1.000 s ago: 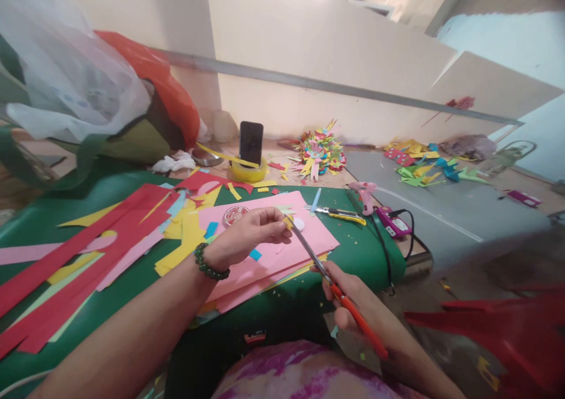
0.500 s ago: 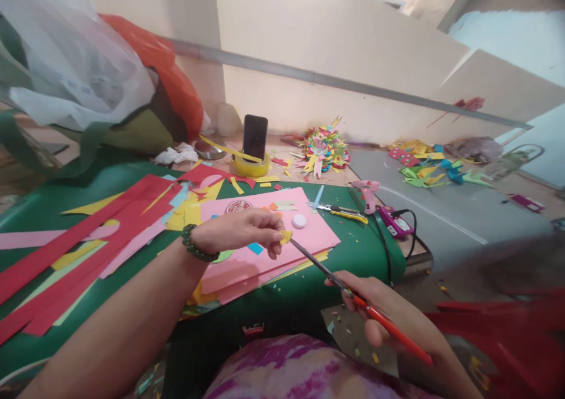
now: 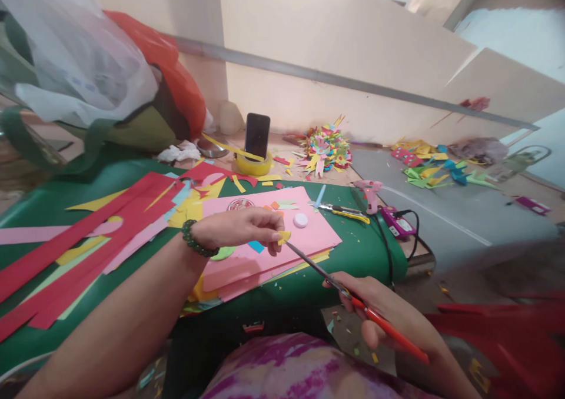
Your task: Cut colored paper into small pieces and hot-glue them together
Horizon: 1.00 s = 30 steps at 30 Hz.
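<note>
My left hand (image 3: 253,227), with a green bead bracelet (image 3: 196,241) at the wrist, pinches a small piece of yellow paper (image 3: 285,235). My right hand (image 3: 362,302) grips scissors (image 3: 368,312) with long metal blades and red-orange handles. The blade tips touch or almost touch the yellow piece; which of the two I cannot tell. Beneath my left hand lies a stack of pink paper sheets (image 3: 242,269). On it are a white round cap (image 3: 301,220), a blue paper piece (image 3: 256,246), a light green piece (image 3: 223,253) and small orange scraps.
Red paper strips (image 3: 110,234) spread across the green cover (image 3: 26,181) at left. A cutter knife (image 3: 344,212), a pink glue gun (image 3: 368,193) and a purple power strip (image 3: 397,222) lie at right. Behind stand a phone (image 3: 257,134), yellow tape (image 3: 253,165) and a colourful paper ball (image 3: 327,148).
The camera view has shifted slightly, so the table things appear a little further right. Both hands keep nearly the same pose, with the scissors still at the yellow paper.
</note>
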Each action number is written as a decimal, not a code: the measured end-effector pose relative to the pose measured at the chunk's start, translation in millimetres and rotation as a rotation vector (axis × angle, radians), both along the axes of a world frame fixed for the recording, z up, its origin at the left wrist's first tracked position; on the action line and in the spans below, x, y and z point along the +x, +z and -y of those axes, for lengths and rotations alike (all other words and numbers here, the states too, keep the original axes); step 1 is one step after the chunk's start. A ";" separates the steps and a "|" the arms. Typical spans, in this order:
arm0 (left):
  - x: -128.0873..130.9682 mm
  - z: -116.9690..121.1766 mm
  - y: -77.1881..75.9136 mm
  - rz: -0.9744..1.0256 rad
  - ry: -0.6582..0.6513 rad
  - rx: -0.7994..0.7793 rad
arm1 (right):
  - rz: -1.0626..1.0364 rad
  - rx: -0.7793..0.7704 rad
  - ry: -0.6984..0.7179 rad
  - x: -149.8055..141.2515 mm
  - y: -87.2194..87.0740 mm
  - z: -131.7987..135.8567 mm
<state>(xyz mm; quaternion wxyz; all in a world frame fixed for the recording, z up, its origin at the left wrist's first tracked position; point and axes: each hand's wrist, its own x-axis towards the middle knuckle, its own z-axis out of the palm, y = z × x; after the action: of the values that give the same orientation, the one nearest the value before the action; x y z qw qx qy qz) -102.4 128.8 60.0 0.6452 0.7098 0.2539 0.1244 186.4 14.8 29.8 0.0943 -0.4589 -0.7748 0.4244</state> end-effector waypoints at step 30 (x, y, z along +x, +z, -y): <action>-2.7 2.7 7.9 -0.099 -0.068 0.148 | 0.041 0.043 0.016 -1.0 8.2 0.3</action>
<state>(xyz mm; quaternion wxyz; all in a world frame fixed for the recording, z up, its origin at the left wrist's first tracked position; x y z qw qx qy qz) -105.0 126.1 68.0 0.5814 0.7691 0.2514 0.0854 185.4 14.5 38.1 0.0849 -0.4594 -0.7892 0.3987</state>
